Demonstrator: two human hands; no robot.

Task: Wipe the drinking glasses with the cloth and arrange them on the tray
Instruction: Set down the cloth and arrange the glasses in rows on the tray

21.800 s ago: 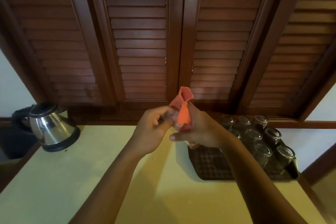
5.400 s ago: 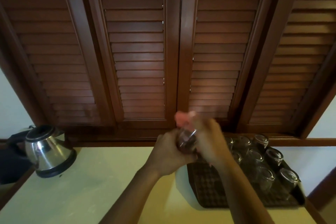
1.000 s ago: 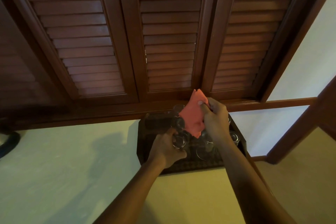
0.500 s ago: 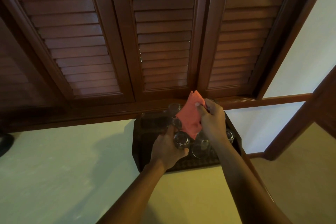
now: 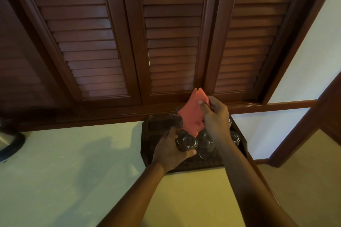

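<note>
A dark tray (image 5: 147, 155) sits on the pale counter against the wooden sill. My left hand (image 5: 170, 151) grips a clear drinking glass (image 5: 187, 143), base up, just over the tray's front left part. My right hand (image 5: 215, 118) pinches an orange cloth (image 5: 192, 116) that hangs above the tray's middle. Several other upturned glasses (image 5: 234, 137) stand on the tray, partly hidden behind my right hand and forearm. One more glass (image 5: 206, 150) stands right of the held one.
Dark louvred wooden shutters (image 5: 171, 42) rise behind the counter (image 5: 73, 171). The base of a steel kettle (image 5: 9, 142) shows at the left edge. A wooden frame (image 5: 302, 134) and white wall lie to the right, past the counter's end.
My left hand has brought the glass slightly lower and nearer over the tray. My right hand still holds the cloth up, almost unmoved. The view shifted a little.
</note>
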